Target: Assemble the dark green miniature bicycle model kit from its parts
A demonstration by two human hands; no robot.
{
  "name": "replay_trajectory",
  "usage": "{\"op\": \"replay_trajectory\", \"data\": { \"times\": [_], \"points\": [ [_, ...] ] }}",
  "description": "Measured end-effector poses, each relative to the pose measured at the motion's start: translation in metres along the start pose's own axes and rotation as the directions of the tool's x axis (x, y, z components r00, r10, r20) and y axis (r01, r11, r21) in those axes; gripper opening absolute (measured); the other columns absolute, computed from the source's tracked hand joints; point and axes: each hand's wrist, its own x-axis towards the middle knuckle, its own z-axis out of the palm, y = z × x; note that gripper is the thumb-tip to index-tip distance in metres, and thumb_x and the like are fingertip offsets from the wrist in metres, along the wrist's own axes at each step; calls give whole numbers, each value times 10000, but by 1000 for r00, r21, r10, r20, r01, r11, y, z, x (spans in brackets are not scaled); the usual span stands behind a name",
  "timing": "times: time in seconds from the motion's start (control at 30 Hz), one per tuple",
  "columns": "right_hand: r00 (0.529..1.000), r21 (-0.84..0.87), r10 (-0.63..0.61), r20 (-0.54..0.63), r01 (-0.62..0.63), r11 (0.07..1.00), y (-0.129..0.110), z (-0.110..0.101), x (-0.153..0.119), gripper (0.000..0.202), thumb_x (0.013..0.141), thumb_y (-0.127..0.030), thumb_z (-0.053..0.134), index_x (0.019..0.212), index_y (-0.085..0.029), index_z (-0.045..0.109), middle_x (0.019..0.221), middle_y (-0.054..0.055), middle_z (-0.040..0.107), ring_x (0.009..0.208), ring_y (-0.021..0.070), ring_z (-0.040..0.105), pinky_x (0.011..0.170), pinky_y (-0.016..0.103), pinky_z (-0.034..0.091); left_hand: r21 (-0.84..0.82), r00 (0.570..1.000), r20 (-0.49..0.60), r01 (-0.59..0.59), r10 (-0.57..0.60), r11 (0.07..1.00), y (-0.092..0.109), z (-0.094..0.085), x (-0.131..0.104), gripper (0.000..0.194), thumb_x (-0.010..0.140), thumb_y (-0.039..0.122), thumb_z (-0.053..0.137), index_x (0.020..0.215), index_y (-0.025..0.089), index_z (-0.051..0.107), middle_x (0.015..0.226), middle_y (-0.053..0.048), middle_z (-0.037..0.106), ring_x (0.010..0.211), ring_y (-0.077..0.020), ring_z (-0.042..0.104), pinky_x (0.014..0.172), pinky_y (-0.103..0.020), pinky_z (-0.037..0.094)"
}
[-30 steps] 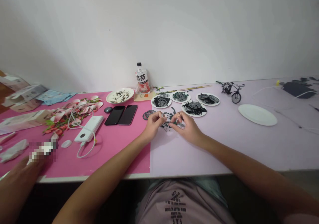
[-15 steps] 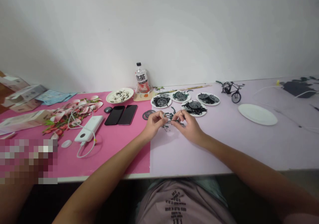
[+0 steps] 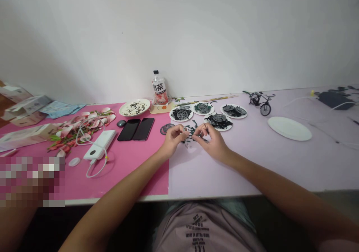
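My left hand [image 3: 174,140] and my right hand [image 3: 211,143] meet over the lilac part of the table, fingertips pinched close together. Between them is a small, thin dark plastic piece [image 3: 191,136]; its exact shape is too small to make out. Loose dark green parts [image 3: 193,125] lie just beyond the fingers, partly hidden by them. A dark spoked toy wheel [image 3: 165,129] rests beside my left hand. Past my right hand, a white plate [image 3: 224,129] bears black bicycle parts and a grey wheel.
Several more plates of parts [image 3: 174,118] stand behind. An assembled toy bicycle [image 3: 260,101] and a bare white plate [image 3: 290,135] are to the right. Leftward lie two phones [image 3: 143,129], a cabled power bank [image 3: 100,145], artificial petals [image 3: 84,123] and a bottle [image 3: 159,89]. Another person's arm [image 3: 17,218] reaches in.
Both hands stay in nearly the same place, still pinching at the small dark piece. Nothing else has visibly moved.
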Motion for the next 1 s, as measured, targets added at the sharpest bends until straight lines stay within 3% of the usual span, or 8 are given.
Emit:
{"op": "replay_trajectory", "data": {
  "times": [0.43,1.0],
  "points": [
    [1000,-10,-14,9,14,1000,1,1,-2,389,909,-267,694,798,-264,321,832,15,670,768,200,601,754,351,491,124,996,-8,-90,92,988,6,3,-1,361,802,333,710,639,188,424,660,34,414,641,-117,407,609,-249,324],
    [1000,6,18,-5,-18,1000,-4,0,0,382,924,-317,679,785,-262,327,829,22,679,793,202,618,784,357,494,-11,998,34,-53,53,999,-3,-2,0,390,826,375,741,686,192,427,650,48,409,612,-107,388,596,-249,304]
  ]
}}
